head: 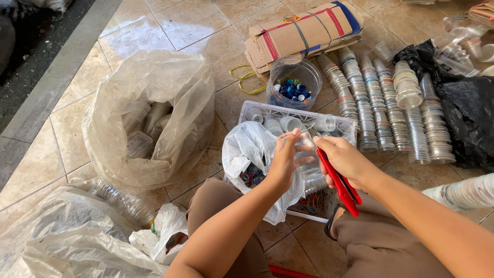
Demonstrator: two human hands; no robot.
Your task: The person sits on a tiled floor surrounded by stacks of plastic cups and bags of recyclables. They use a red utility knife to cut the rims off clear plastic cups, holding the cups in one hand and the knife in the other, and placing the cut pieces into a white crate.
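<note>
We see the left hand gripping a clear plastic cup held between both hands; the right hand clasps red cutters, touching the cup's right side, above the white crate.

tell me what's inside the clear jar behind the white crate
The clear jar holds a small heap of bottle caps, mostly blue with a few white. Any caps underneath that heap are covered.
</note>
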